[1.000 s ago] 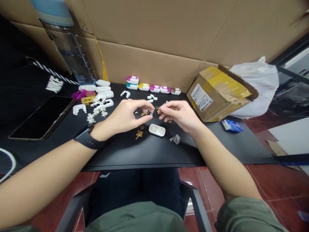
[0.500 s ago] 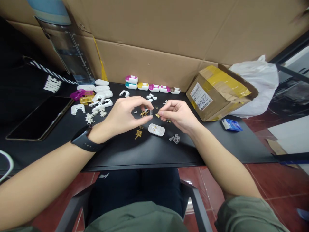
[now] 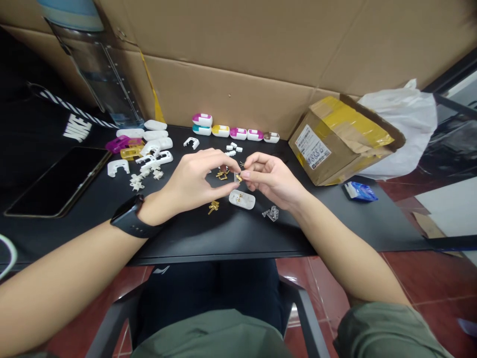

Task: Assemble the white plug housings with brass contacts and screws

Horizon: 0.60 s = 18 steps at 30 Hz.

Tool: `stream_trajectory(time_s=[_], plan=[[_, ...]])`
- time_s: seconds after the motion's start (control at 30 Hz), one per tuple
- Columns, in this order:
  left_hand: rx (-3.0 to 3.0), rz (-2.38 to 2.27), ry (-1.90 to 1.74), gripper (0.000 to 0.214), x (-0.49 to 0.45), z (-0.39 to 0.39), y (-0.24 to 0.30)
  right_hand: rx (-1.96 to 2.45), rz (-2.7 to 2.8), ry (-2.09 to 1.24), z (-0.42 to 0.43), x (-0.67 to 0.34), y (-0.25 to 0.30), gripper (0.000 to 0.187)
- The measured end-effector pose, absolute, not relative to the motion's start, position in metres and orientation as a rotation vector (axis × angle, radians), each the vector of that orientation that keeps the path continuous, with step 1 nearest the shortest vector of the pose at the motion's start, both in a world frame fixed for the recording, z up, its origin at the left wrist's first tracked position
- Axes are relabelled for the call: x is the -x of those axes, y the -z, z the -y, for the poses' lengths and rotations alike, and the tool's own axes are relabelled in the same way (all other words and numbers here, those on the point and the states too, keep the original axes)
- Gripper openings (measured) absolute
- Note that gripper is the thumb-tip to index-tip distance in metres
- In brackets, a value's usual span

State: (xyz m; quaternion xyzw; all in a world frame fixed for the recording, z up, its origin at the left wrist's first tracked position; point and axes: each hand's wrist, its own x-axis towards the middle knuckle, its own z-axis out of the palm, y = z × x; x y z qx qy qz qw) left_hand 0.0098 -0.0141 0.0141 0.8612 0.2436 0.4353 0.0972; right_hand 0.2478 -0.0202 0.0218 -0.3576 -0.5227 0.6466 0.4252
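Observation:
My left hand (image 3: 197, 181) pinches a small clear plastic piece (image 3: 236, 177) between thumb and forefinger. Against it, my right hand (image 3: 270, 179) holds a tiny brass-coloured metal part (image 3: 239, 177) in its fingertips; the two pieces meet or nearly meet, and the fingers partly cover them. Just below lies a white oval shell (image 3: 242, 200) with small brass bits inside. Brass parts (image 3: 213, 207) lie in front of my left hand, and more brass pieces (image 3: 222, 175) lie behind its fingers. Clear plastic pieces (image 3: 272, 214) sit below my right hand.
White and coloured casings (image 3: 149, 149) are heaped on the left, near a phone (image 3: 59, 181) and a water bottle (image 3: 108, 74). Several capped units (image 3: 238, 133) line the cardboard at the back. A cardboard box (image 3: 335, 141) and a blue packet (image 3: 360, 191) are on the right.
My right hand has moved slightly left, bringing the brass part up against or very near the clear piece. My left hand still pinches that piece. The camera view has shifted slightly.

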Motion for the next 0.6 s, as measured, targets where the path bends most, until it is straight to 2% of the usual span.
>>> stream_trajectory(time_s=[0.6], plan=[[-2.602,-0.721,-1.323,0.017,-0.0116,0.0162,-0.0155,0.929,1.223,-1.622,0.0231,-0.2457,-0.0245,0.044]])
